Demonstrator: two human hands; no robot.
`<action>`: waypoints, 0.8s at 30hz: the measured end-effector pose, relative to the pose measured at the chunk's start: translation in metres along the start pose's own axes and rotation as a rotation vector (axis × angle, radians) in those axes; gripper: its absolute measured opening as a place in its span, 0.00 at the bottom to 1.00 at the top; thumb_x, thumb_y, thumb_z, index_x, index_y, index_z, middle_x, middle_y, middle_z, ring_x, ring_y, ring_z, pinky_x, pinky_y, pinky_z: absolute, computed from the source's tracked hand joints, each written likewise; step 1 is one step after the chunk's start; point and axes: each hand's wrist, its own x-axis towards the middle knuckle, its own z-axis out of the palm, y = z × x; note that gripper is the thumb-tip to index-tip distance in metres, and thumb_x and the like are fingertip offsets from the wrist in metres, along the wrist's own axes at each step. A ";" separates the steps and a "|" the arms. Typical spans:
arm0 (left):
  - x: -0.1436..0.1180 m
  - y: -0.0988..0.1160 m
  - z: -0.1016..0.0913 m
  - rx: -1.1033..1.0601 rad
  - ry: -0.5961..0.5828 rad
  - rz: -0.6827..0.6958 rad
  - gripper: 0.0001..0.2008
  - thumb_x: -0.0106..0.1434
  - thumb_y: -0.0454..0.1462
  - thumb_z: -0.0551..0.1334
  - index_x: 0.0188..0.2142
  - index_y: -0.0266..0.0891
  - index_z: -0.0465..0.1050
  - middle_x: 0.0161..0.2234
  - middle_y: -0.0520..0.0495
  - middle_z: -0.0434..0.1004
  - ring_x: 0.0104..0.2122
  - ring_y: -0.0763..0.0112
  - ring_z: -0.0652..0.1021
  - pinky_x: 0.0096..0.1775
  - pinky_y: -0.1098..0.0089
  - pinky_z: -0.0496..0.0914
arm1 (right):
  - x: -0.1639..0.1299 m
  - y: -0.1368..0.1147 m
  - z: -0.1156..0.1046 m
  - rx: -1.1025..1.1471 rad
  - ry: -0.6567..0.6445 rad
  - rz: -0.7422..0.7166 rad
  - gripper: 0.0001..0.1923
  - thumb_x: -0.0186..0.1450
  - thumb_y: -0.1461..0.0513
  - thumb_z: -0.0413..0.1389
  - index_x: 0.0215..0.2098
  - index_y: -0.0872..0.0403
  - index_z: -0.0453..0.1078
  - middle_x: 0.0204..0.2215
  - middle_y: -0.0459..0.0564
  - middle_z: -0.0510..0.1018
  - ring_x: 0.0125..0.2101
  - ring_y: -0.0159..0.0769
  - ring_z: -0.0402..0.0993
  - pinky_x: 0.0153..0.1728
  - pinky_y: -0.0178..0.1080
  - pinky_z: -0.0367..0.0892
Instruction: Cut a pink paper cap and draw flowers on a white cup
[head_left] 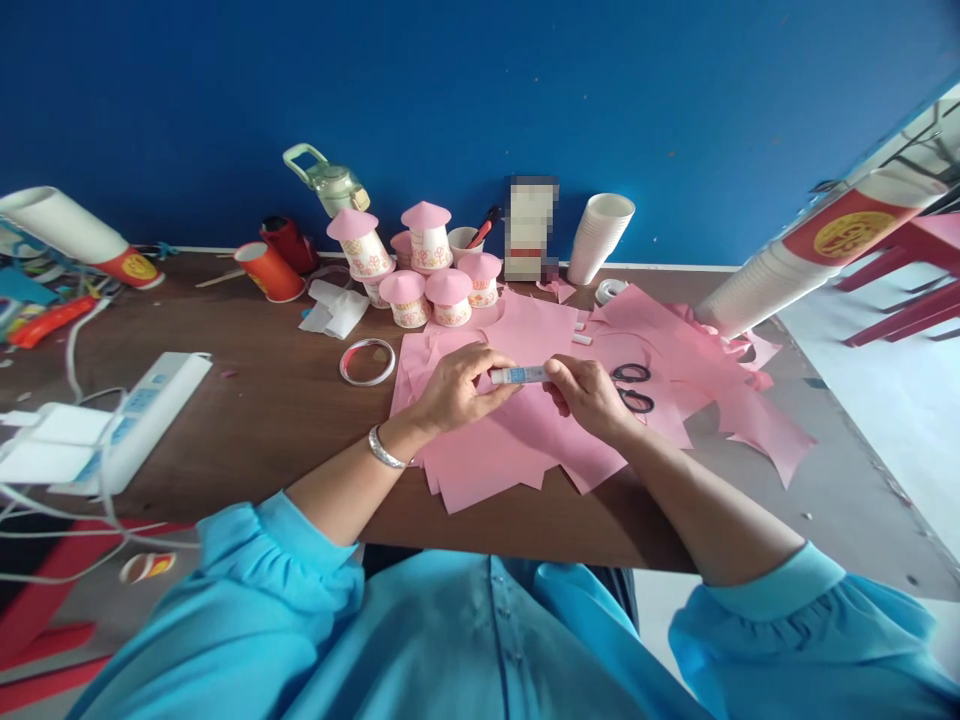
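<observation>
A small white glue stick (pixel 519 375) with a blue label lies level between my two hands, above pink paper sheets (pixel 495 450). My left hand (pixel 461 385) is closed on its white left end, thumb and fingers on either side. Thumb and curled fingers of my right hand (pixel 589 395) pinch the right end. Just right of that hand, the black-handled scissors (pixel 634 388) lie on the pink paper, their blades not visible. Behind my hands stand several decorated paper cups with pink cone roofs (pixel 450 285).
A tape roll (pixel 367 362) and crumpled white tissue (pixel 335 308) lie at left, beyond a power strip (pixel 146 415) with cables. Stacked white cups (pixel 600 238) stand by the blue wall. A long cup stack (pixel 817 250) leans at right; a green bottle (pixel 334 185) stands behind.
</observation>
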 end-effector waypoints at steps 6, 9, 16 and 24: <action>0.001 0.001 -0.001 -0.017 -0.007 -0.059 0.04 0.68 0.38 0.69 0.39 0.41 0.77 0.33 0.49 0.83 0.31 0.71 0.79 0.36 0.68 0.72 | -0.001 0.001 0.000 0.055 0.042 -0.100 0.32 0.69 0.32 0.55 0.44 0.51 0.73 0.23 0.42 0.75 0.23 0.33 0.72 0.28 0.38 0.66; 0.000 0.000 0.000 -0.011 0.007 -0.027 0.04 0.68 0.37 0.69 0.38 0.40 0.77 0.32 0.49 0.83 0.30 0.72 0.78 0.35 0.69 0.71 | -0.002 -0.001 0.001 0.034 0.041 -0.083 0.31 0.71 0.33 0.53 0.40 0.51 0.72 0.18 0.40 0.72 0.19 0.31 0.69 0.26 0.37 0.63; 0.000 -0.004 0.001 0.022 0.048 0.068 0.06 0.67 0.36 0.71 0.40 0.39 0.76 0.30 0.52 0.80 0.28 0.74 0.75 0.31 0.72 0.68 | -0.002 -0.002 0.004 0.195 0.038 0.055 0.34 0.66 0.31 0.58 0.31 0.51 0.70 0.15 0.40 0.69 0.14 0.29 0.64 0.18 0.35 0.58; 0.000 -0.004 0.002 0.051 0.052 0.098 0.06 0.67 0.35 0.71 0.40 0.39 0.75 0.30 0.51 0.80 0.28 0.74 0.76 0.32 0.71 0.69 | 0.000 -0.006 0.003 0.237 0.006 0.115 0.35 0.64 0.30 0.59 0.25 0.51 0.66 0.14 0.40 0.69 0.12 0.28 0.64 0.18 0.34 0.57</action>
